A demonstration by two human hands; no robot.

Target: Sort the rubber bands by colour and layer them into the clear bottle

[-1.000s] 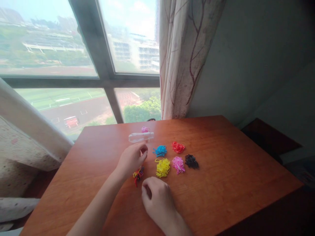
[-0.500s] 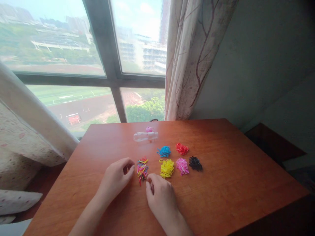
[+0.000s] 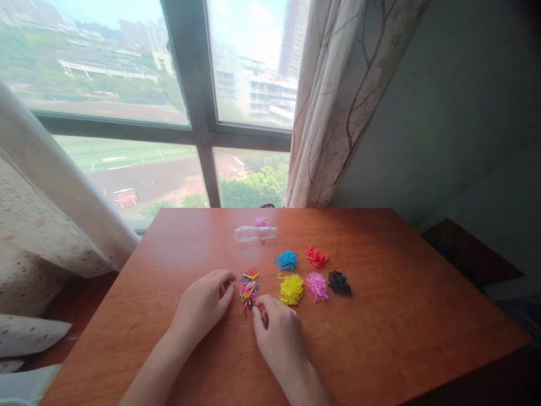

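Observation:
A small heap of mixed-colour rubber bands (image 3: 249,288) lies on the wooden table between my hands. To its left, my left hand (image 3: 207,299) rests with curled fingers, thumb and index tips close together beside the heap. My right hand (image 3: 278,324) is at the heap's lower right edge. Its thumb and index finger are pinched close to a dark band, and whatever is between them is too small to make out. Sorted piles lie to the right: yellow bands (image 3: 291,289), blue bands (image 3: 287,260), red bands (image 3: 316,257), pink bands (image 3: 316,287) and black bands (image 3: 339,283).
Toward the back of the table (image 3: 380,349) lies a clear plastic container (image 3: 255,233), with a pinkish-purple item (image 3: 261,221) just behind it. A window (image 3: 198,135) stands beyond the far edge, flanked by a left curtain (image 3: 59,197) and a right curtain (image 3: 333,101).
The camera view has shifted slightly, moving the scene a little to the right. My right fingertips are now closer to the lower edge of the mixed heap. The sorted piles look the same.

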